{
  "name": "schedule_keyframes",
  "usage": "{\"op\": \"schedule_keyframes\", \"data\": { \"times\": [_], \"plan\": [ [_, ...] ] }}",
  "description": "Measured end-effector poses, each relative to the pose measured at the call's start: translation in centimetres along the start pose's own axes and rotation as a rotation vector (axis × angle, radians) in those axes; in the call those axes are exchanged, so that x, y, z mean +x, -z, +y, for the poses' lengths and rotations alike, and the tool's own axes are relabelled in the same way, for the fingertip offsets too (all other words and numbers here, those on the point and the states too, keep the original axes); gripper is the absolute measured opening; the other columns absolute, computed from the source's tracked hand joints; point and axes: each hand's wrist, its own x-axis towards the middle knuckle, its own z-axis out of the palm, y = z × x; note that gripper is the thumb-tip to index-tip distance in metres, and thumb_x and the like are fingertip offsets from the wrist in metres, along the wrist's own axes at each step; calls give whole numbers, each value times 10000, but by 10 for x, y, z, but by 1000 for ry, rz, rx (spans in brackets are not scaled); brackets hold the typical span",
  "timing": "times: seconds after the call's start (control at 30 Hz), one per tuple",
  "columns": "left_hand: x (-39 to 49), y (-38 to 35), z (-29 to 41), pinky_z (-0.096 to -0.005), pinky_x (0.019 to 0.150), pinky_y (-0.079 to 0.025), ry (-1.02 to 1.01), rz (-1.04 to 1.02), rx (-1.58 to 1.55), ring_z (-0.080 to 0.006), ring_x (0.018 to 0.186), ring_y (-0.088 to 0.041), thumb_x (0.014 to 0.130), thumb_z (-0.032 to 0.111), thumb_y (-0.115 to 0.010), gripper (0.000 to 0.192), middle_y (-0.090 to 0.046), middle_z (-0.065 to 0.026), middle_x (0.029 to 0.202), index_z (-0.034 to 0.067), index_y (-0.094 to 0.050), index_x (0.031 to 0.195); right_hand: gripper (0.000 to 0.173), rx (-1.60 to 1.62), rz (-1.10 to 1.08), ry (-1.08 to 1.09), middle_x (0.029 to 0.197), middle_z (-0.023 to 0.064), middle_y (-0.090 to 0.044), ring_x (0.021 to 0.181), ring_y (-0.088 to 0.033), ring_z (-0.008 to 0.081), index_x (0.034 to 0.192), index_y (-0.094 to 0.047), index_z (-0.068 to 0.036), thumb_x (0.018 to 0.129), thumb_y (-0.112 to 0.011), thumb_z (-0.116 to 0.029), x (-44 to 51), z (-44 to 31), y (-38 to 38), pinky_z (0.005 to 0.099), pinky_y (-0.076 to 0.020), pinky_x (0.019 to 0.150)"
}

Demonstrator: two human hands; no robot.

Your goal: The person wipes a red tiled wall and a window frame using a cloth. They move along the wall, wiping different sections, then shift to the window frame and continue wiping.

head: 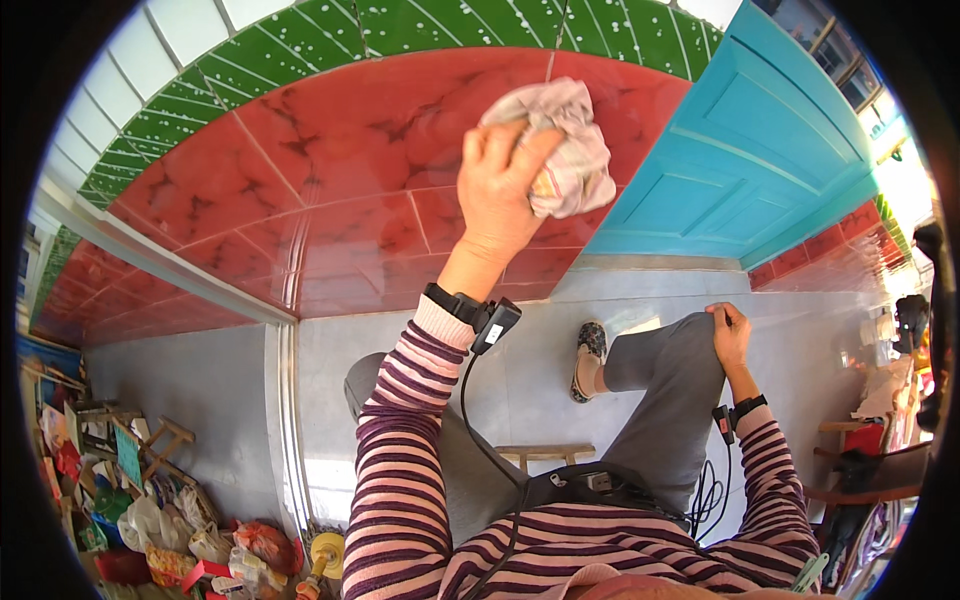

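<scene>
My left hand (pixel 499 184) is raised in front of me, its fingers curled over a crumpled pale pink cloth (pixel 574 150). The cloth lies against or close before the red tiled wall (pixel 360 142), below a band of green tiles (pixel 457 26); whether it touches cannot be told. My right hand (pixel 731 334) rests on the knee of my grey trousers (pixel 667 367), with no object seen in it. Both wrists wear black straps with small cabled devices.
A turquoise panelled door (pixel 742 150) stands right of the wall. Several bags and boxes (pixel 187 532) crowd the floor at lower left, past a metal door track (pixel 287 405). A wooden stool (pixel 547 451) is under me; a wooden chair (pixel 870 480) is at right.
</scene>
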Motion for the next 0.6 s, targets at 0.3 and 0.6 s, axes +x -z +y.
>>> {"op": "schedule_keyframes", "data": {
  "times": [0.3,0.6],
  "plan": [
    [-130,30,-49,-412,903,-523,-96,-675,152,-270,1074,-577,744,153,-709,399,-606,-18,1108,235,-675,1133,237,-2,18,5,688,30,-639,647,-523,79,880,-723,0,975,-566,-151,0,5,-1,270,-427,617],
    [-202,74,-91,-428,903,-538,568,-981,486,-330,1058,-647,746,213,-768,453,-689,-71,1127,204,-661,1187,247,-30,18,-18,720,48,-646,685,-551,109,880,-721,1,971,-562,-164,0,6,2,288,-439,662]
  ]
}}
